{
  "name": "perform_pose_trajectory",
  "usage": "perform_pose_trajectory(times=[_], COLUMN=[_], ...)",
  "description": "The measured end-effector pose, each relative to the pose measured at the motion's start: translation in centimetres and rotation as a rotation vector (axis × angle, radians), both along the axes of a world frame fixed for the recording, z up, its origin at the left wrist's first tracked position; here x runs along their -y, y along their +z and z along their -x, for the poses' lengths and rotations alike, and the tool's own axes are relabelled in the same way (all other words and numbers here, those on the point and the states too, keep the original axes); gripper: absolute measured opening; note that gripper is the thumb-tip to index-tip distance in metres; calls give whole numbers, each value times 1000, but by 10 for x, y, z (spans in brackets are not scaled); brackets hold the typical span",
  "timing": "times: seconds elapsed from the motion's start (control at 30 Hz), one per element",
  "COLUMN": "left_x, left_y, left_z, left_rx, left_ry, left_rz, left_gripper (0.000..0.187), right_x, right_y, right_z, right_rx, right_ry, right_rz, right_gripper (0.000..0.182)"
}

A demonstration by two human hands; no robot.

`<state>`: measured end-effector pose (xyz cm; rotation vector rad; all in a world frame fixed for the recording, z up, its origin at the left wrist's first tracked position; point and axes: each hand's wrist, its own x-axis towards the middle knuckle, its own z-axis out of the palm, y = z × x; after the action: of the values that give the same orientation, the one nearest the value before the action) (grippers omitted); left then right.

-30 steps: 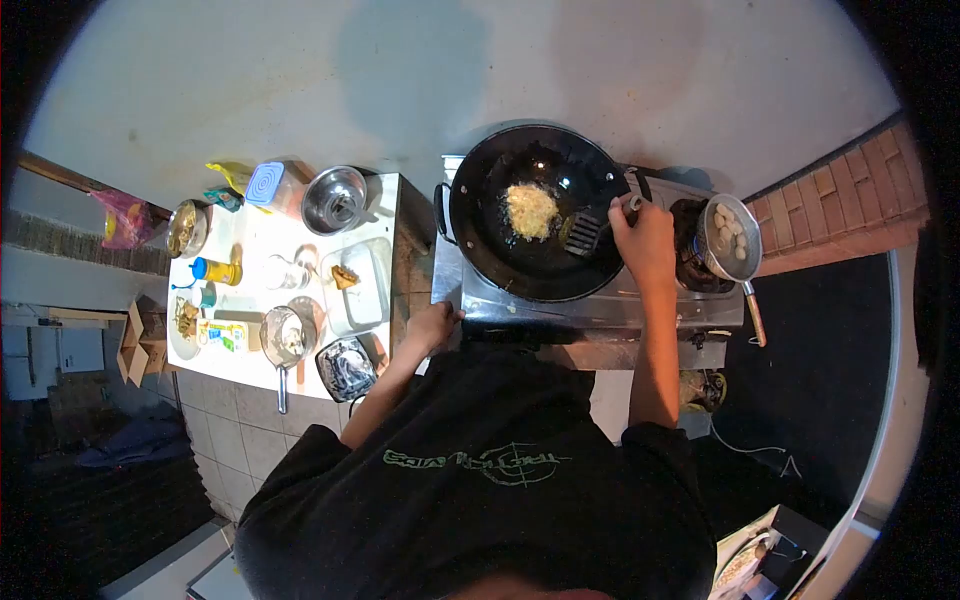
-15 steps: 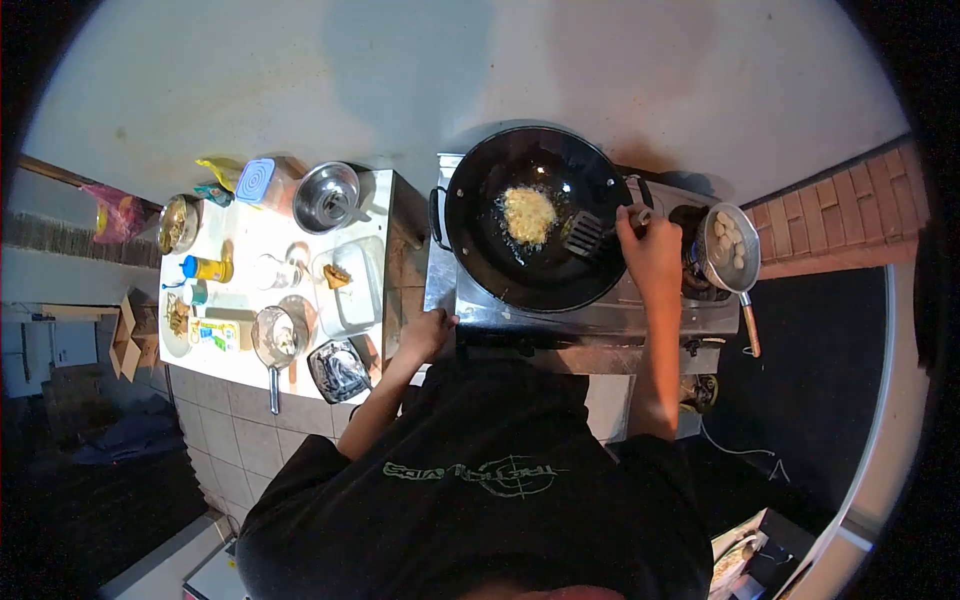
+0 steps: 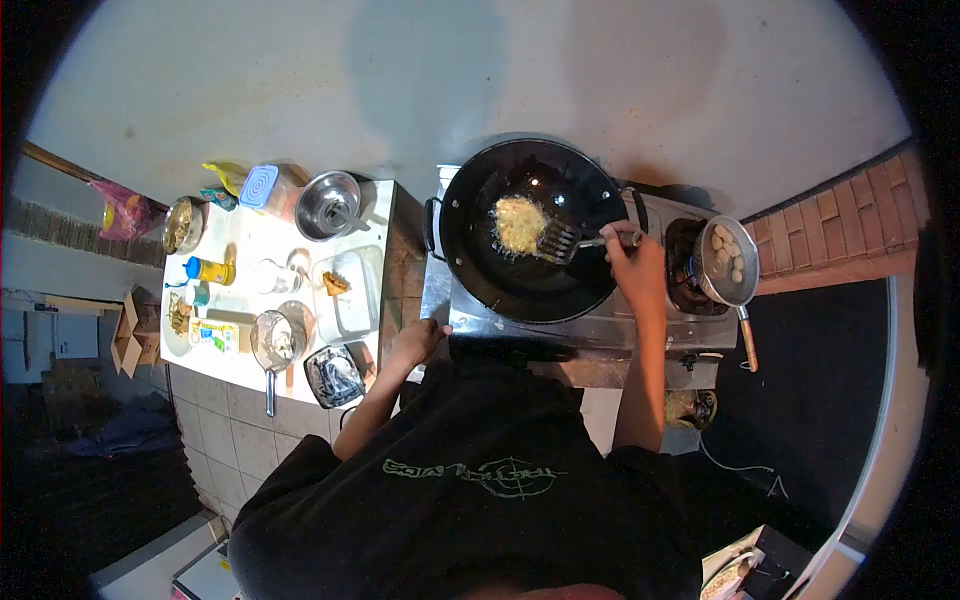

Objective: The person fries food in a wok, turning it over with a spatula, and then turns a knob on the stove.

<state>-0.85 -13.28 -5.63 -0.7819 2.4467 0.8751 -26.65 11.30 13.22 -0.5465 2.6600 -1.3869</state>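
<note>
My right hand [image 3: 632,262] is closed round the handle of a slotted spatula [image 3: 557,243] over a large black wok [image 3: 530,300]. The spatula's slotted head touches the right edge of a pale golden piece of frying food [image 3: 519,225], which bubbles in oil. My left hand [image 3: 420,341] is at the front left corner of the metal stove [image 3: 465,310], its fingers curled in. Whether it grips the stove's edge I cannot make out.
A small saucepan [image 3: 742,290] with pale oval pieces stands on the right burner, its wooden handle jutting forward. On the white table [image 3: 245,255] at left are a steel bowl [image 3: 328,205], a clear container [image 3: 345,310] with a browned piece, a small pan [image 3: 271,340] and a black dish [image 3: 335,377].
My right hand has moved slightly left with the spatula, whose head has turned and come from beside the food to its edge. My left hand stays at the stove corner.
</note>
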Motion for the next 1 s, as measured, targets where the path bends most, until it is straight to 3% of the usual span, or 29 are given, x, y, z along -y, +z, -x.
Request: perform_pose_trajectory(times=[0.37, 0.43, 0.5, 0.67, 0.77, 0.83, 0.93, 1.0], left_x=[0, 0, 0, -4, -4, -3, -1, 0], left_y=[14, 13, 5, 11, 19, 18, 12, 7], left_z=[4, 4, 0, 0, 4, 3, 1, -2], left_rx=[63, 56, -24, -8, 49, 63, 40, -49], left_ry=[-40, -30, -38, 17, 11, -5, -9, 14], left_rz=[29, 16, 31, 5, 3, -1, -5, -16], left_gripper=[55, 54, 61, 56, 52, 52, 53, 63], right_x=[2, 7, 8, 8, 5, 2, 0, -1], right_y=[-11, -10, -12, -19, -13, -8, 10, 23], right_z=[5, 7, 9, 12, 12, 11, 7, 4], right_rx=[20, 188, 194, 216, 191, -84, -192, -233], right_ry=[18, -4, 3, 9, 15, 36, 64, 64], right_rz=[59, 132, 156, 240, 204, 91, -7, -56], right_gripper=[19, 19, 19, 20, 19, 18, 18, 17])
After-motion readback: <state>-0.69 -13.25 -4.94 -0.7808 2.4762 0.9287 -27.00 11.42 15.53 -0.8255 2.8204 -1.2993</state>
